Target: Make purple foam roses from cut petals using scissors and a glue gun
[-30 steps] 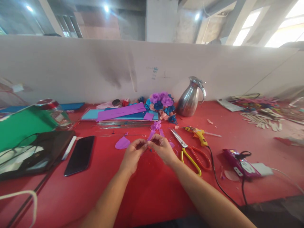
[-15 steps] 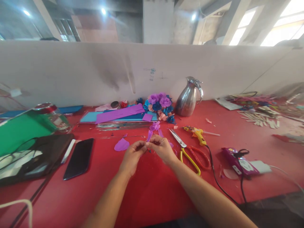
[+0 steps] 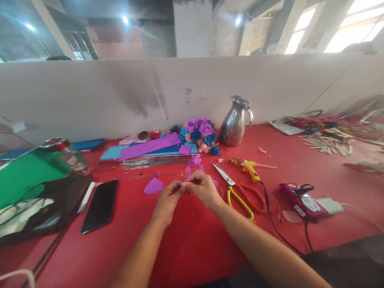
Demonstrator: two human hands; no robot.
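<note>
My left hand and my right hand meet over the red table, fingertips pinched together on a narrow purple paper strip. The strip sticks up above the fingers; its lower end is hidden by them. Just beyond lies a small purple paper flower, with a purple paper piece below it. Left of my hands rests a petal-shaped purple paper piece. Scissors with one yellow and one red handle lie open to the right of my right hand.
A yellow glue gun, its cord running forward, lies beyond the scissors. Behind stand a steel jug and a bunch of paper flowers. Purple paper sheets lie at the back. At left are a phone and a jar.
The purple strip between my fingers now looks narrower and more upright. Both hands stay pinched together in nearly the same place. The view has shifted slightly.
</note>
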